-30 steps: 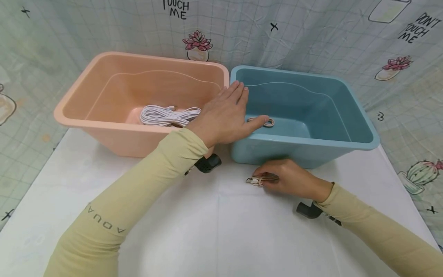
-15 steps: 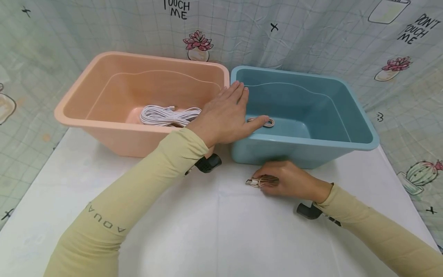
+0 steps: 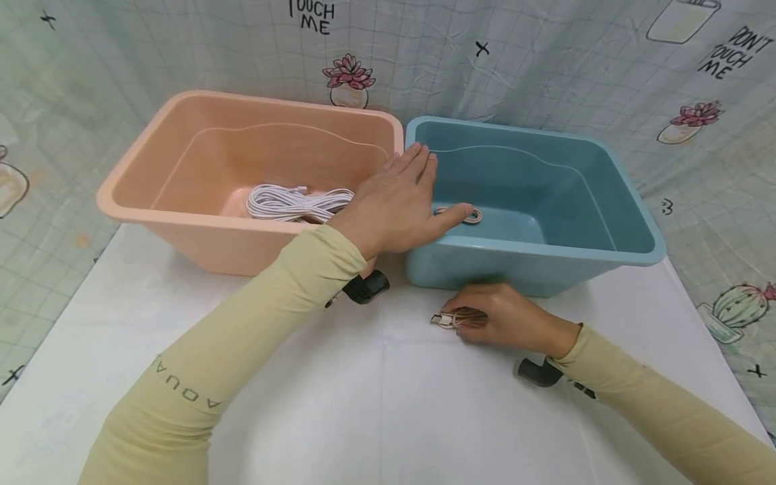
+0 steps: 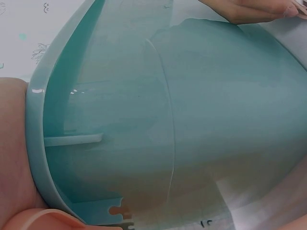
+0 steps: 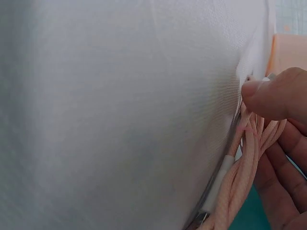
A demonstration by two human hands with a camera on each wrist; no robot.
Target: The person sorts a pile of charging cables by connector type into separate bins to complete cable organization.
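My left hand (image 3: pixel 391 202) lies with straight fingers across the neighbouring rims of a peach bin (image 3: pixel 224 248) and a blue bin (image 3: pixel 485 266). In front of the blue bin, my right hand (image 3: pixel 503 315) pinches a coiled USB cable (image 3: pixel 469 317) low over the table. The right wrist view shows this cable as a pinkish bundle (image 5: pixel 244 167) with a pale plug, held under the thumb (image 5: pixel 273 93). Several bundled white cables (image 3: pixel 291 203) lie in the peach bin, partly behind my left hand. A small coiled cable (image 3: pixel 472 215) rests in the blue bin, partly hidden by my thumb.
A white cloth (image 3: pixel 339 404) covers the table. Behind the bins hangs a printed curtain (image 3: pixel 424 74), which also runs along both sides. A black wrist camera (image 3: pixel 366 287) sits below my left wrist, and another camera (image 3: pixel 538 372) below my right.
The cable in my right fingers has turned slightly, its loops now facing up more than a second ago. My left hand and both bins stay where they were.
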